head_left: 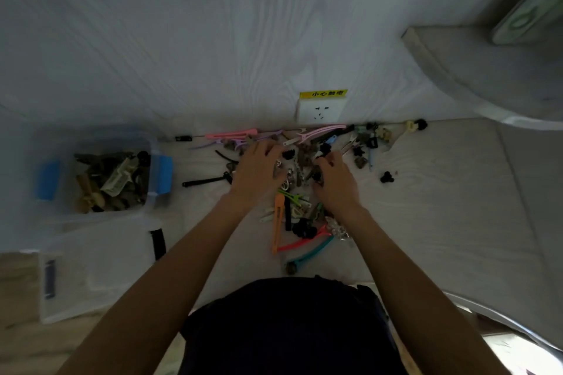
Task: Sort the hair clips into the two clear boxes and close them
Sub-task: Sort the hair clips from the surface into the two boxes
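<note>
A heap of hair clips (300, 189) lies on the pale surface by the wall: long pink, orange, red and teal clips and many small dark ones. My left hand (259, 170) rests palm down on the heap's left side with fingers spread. At the heap's right side my right hand (333, 179) has its fingers curled around small dark clips; whether it grips one is unclear. At the left stands a clear box (91, 143) with blue latches, open, holding brown and dark clips. A second clear box (100, 265) with black latches sits nearer me.
A white wall socket (320, 111) with a yellow label sits just behind the heap. Loose clips line the wall base, such as a cream one (411, 125) at the right and a small black one (387, 177). A grey rounded ledge (487, 82) juts out at upper right.
</note>
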Demonstrator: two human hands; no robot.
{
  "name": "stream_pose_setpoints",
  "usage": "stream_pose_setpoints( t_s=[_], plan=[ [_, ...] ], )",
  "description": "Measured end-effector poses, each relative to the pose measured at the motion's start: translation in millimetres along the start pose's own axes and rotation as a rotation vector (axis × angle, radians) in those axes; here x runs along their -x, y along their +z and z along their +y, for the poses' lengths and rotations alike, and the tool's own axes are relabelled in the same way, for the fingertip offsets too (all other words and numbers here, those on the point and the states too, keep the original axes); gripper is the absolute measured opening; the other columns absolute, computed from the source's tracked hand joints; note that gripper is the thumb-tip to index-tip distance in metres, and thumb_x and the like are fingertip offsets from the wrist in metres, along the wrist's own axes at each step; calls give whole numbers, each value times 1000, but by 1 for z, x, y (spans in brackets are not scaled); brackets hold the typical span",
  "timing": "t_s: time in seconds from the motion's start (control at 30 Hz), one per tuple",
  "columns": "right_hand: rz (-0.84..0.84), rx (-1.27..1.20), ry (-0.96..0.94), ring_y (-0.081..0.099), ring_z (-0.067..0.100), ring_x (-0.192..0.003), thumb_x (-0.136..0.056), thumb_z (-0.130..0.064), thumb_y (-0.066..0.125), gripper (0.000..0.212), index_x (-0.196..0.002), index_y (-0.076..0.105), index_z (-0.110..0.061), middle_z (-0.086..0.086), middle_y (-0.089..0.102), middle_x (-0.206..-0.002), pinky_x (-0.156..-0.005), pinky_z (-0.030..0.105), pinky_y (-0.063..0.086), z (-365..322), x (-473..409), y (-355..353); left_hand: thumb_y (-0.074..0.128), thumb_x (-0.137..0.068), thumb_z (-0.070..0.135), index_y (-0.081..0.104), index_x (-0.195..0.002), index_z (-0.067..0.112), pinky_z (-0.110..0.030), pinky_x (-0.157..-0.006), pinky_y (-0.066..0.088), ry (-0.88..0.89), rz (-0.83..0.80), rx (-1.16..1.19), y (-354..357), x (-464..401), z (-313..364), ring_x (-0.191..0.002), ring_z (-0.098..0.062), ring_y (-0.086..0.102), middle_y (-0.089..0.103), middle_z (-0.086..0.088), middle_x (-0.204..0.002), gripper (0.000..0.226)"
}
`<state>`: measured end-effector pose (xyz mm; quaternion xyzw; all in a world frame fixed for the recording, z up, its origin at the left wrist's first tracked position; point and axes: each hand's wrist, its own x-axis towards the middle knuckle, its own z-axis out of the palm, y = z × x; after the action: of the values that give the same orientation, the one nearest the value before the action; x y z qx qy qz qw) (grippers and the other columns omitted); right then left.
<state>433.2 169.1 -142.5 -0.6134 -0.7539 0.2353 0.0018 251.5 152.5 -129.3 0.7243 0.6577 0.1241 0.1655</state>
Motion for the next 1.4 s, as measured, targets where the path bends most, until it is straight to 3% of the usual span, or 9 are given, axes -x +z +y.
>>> stream_pose_setpoints(
  t_s=[0.17,0.33,0.47,0.57,0.7,0.87,1.1,1.23,1.4],
  plan=[
    [33,-56,-10,53,33,-99,-84,-11,57,34,-118,51,-13,13,40,-127,-70,35,46,9,-3,0,60,-81,25,53,-124,16,-38,-95,40,61,-253,-110,-6,-33,19,-122,-30,43,51,-9,-130,45],
    [30,-67,-10,52,31,-103,-86,-20,57,35,-120,52,-13,12,42,-128,-75,37,48,14,-5,0,77,-58,20,66,-101,15,-46,-84,50,201,-189,-259,-7,-17,-9,-105,-33,54,63,-10,-102,44],
    [126,-74,-41,54,27,-103,-87,-25,57,28,-113,56,-15,9,50,-120,-75,35,48,12,-11,-6,73,-60,22,65,-97,16,-41,-76,49,295,-147,-290,-7,-6,-20,-95,-28,56,65,-7,-93,37],
    [165,-85,-64,51,28,-110,-88,-23,55,29,-116,56,-16,8,53,-121,-81,38,49,13,-19,-12,85,-51,26,63,-94,16,-40,-78,48,267,-174,-252,-7,-6,-20,-92,-28,61,65,-4,-92,49],
    [156,-152,-142,55,30,-105,-85,-17,60,34,-119,57,-12,12,57,-116,-84,37,47,16,-25,-19,78,-62,28,61,-97,15,-35,-80,44,219,-128,-95,-5,-1,-20,-95,-25,60,65,-2,-97,41],
    [115,-250,-285,57,28,-97,-78,-6,65,37,-115,59,-9,14,57,-113,-78,33,48,2,-27,-26,72,-76,17,53,-114,14,-4,-75,38,-57,-59,434,-16,14,-10,-95,1,50,53,12,-107,42],
    [-50,-34,-106,55,33,-99,-85,-19,63,64,-141,33,-20,15,40,-129,-80,42,52,-5,-34,-9,74,-75,20,48,-123,11,-25,-79,41,-279,12,396,-11,31,-20,-102,-20,54,50,-10,-122,56],
    [-9,-19,-139,56,35,-92,-87,-18,59,44,-129,46,-13,15,43,-121,-73,42,51,-8,-34,-14,73,-73,17,56,-114,12,-26,-78,42,-242,51,385,-18,35,-25,-101,-16,51,54,-7,-112,45],
    [177,-218,-228,54,23,-83,-87,-18,61,23,-108,59,-10,10,52,-109,-71,27,41,-15,-19,-29,73,-74,16,57,-111,20,-18,-76,39,-131,143,412,-57,39,-22,-97,-5,47,52,1,-113,41]
  ],
)
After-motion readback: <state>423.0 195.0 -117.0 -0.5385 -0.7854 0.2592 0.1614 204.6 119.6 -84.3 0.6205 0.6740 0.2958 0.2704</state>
